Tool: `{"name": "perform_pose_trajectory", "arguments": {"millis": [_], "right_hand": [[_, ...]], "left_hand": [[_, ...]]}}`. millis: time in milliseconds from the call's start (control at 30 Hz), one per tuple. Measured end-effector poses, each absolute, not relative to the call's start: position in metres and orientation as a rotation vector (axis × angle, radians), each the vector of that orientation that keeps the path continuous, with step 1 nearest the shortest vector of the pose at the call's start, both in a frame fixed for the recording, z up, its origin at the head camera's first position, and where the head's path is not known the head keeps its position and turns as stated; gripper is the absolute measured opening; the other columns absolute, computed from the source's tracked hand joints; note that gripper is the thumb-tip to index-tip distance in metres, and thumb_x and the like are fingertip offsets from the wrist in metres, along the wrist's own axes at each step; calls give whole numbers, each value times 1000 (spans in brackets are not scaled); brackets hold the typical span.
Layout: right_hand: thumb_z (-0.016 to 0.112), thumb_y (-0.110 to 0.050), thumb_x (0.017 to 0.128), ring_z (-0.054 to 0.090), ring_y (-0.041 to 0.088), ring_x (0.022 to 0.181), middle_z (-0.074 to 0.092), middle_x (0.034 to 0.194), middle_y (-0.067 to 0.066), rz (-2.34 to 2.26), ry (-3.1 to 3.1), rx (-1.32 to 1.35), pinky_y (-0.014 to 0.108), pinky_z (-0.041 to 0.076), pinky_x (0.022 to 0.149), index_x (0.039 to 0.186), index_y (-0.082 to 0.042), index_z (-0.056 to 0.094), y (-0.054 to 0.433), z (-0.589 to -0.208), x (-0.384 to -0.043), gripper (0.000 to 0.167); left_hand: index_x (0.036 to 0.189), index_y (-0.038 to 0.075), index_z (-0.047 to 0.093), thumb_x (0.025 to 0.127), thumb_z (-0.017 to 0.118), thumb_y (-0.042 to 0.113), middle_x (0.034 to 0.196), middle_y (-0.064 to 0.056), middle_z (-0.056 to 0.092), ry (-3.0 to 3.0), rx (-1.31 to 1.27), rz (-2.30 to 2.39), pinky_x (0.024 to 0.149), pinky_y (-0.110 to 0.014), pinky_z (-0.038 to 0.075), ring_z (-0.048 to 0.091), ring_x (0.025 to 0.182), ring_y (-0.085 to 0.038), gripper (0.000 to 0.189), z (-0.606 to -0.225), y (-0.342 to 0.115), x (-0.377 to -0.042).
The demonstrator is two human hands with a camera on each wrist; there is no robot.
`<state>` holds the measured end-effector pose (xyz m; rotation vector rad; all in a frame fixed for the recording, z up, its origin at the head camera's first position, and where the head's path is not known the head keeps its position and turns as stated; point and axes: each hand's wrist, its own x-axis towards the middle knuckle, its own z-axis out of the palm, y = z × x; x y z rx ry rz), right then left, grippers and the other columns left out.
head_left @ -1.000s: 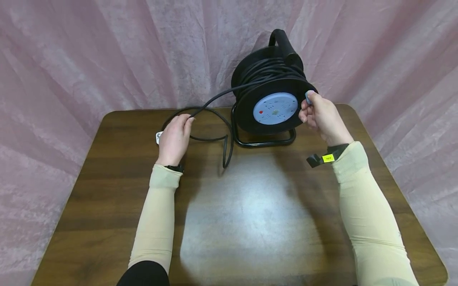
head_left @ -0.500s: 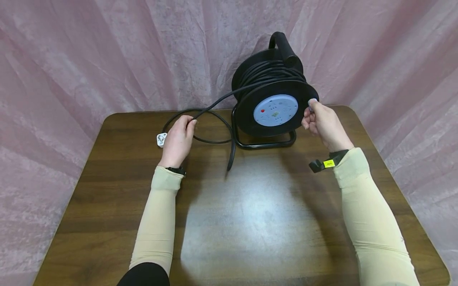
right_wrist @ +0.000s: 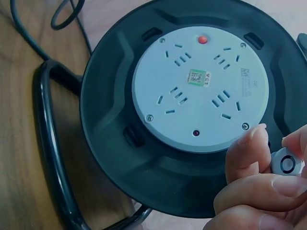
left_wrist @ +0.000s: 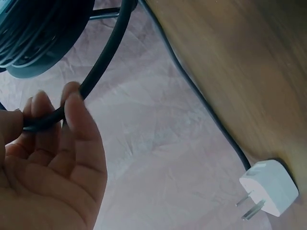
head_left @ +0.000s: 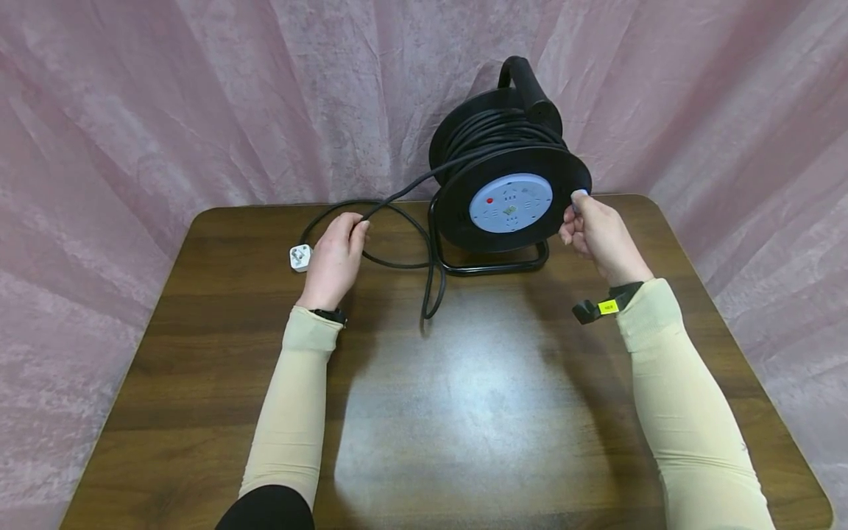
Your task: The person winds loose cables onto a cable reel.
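A black cable reel (head_left: pixel 457 213) stands on its tube frame at the back of the table, cable wound on its drum. Its round pale blue socket panel (right_wrist: pixel 201 100) has a red button. My right hand (head_left: pixel 604 232) pinches a small grey-blue crank knob (right_wrist: pixel 287 163) near the reel's right rim. To the reel's left, my left hand (head_left: pixel 336 254) holds the loose black cable (head_left: pixel 411 188); in the left wrist view the cable (left_wrist: pixel 103 62) runs between thumb and curled fingers. The white plug (left_wrist: pixel 271 187) lies beside that hand, pins exposed.
A slack loop of cable (head_left: pixel 433 294) droops onto the wooden table (head_left: pixel 218 383) in front of the frame's left side. The reel's carrying handle (head_left: pixel 526 88) rises close to the pink curtain (head_left: pixel 298 96) behind.
The reel has turned slightly clockwise, its red button shifting up and right. My right hand has moved down with the knob, my left a little rightward. The slack cable loop has shifted.
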<state>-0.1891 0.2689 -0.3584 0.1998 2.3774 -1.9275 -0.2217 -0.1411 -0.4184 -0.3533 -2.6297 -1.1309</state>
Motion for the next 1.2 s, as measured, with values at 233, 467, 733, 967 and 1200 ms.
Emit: {"name": "perform_pose_trajectory", "arguments": {"millis": [233, 467, 733, 967, 1200], "right_hand": [[41, -56, 107, 35, 8, 43, 56, 67, 0, -1901, 2384, 233, 25, 27, 43, 100, 1, 49, 273, -369, -185, 58], [42, -56, 107, 34, 9, 42, 56, 66, 0, -1921, 2343, 244, 24, 27, 42, 102, 2, 50, 272, -381, -183, 59], [41, -58, 107, 36, 8, 46, 56, 69, -1, -1862, 2342, 283, 24, 29, 45, 107, 5, 50, 270, -391, -179, 63], [42, -57, 107, 35, 8, 44, 56, 68, 0, -1881, 2300, 302, 24, 28, 44, 107, 5, 50, 269, -401, -181, 62], [42, -54, 108, 33, 9, 42, 55, 67, 0, -1911, 2264, 303, 26, 24, 40, 108, 6, 49, 267, -404, -182, 61]], "left_hand": [[117, 9, 62, 111, 45, 35, 101, -5, 64, -2647, -371, -1139, 81, -43, 48, 61, 90, -24, 32, -420, -139, -221], [117, 11, 59, 112, 44, 35, 97, 0, 65, -2661, -398, -1165, 76, -41, 47, 60, 84, -22, 29, -424, -136, -218], [117, 8, 61, 112, 46, 30, 97, -2, 63, -2649, -417, -1220, 76, -38, 47, 59, 85, -21, 27, -426, -136, -215], [119, 6, 60, 111, 48, 23, 97, -5, 65, -2603, -454, -1241, 81, -39, 49, 63, 90, -20, 22, -428, -132, -216], [122, 8, 58, 111, 47, 23, 96, -3, 66, -2618, -487, -1299, 72, -35, 52, 65, 87, -19, 22, -426, -128, -219]]}}
